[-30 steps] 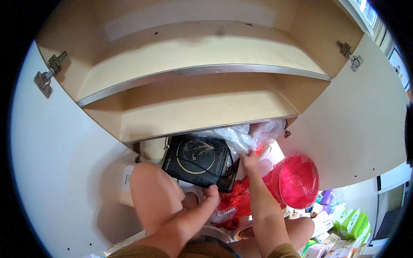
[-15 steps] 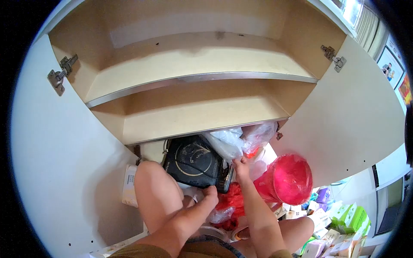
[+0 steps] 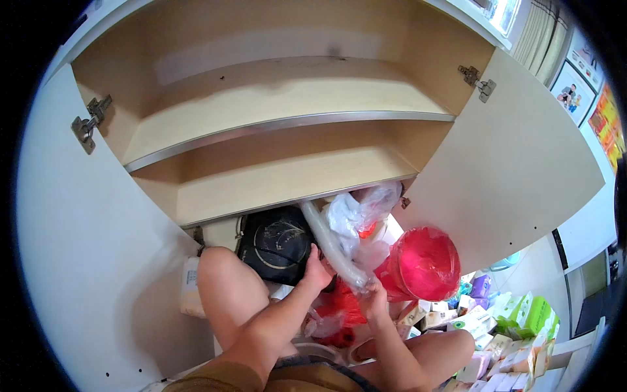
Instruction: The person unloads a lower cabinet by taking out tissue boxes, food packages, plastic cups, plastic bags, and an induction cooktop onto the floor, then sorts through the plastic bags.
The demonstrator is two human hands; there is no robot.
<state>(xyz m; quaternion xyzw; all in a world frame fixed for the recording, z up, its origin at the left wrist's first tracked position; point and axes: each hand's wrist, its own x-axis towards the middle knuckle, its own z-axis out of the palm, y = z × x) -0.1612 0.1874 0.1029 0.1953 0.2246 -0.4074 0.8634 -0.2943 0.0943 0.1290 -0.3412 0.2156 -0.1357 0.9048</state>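
My right hand (image 3: 373,302) is closed on the lower end of a long, narrow translucent plastic bag (image 3: 324,238), which slants down from under the cabinet's bottom shelf. Beside the right edge of a black induction cooktop (image 3: 274,240) is my left hand (image 3: 317,269), its thumb raised and its fingers apart. Whether its fingertips touch the cooktop or the plastic, I cannot tell. The cooktop has a ring mark and a dark cord across its top. Red plastic bags (image 3: 346,307) lie below my hands, and crumpled clear bags (image 3: 375,202) sit at the upper right.
Two white cabinet doors stand open, the left one (image 3: 98,261) and the right one (image 3: 509,163). Shelves (image 3: 281,95) span above. A red bin (image 3: 428,264) stands right of my right hand. Many tissue packs (image 3: 516,333) cover the floor at the lower right.
The right hand has moved down towards me, drawing the long plastic out straight. My left hand has moved up along the cooktop's right side. The view has shifted slightly.
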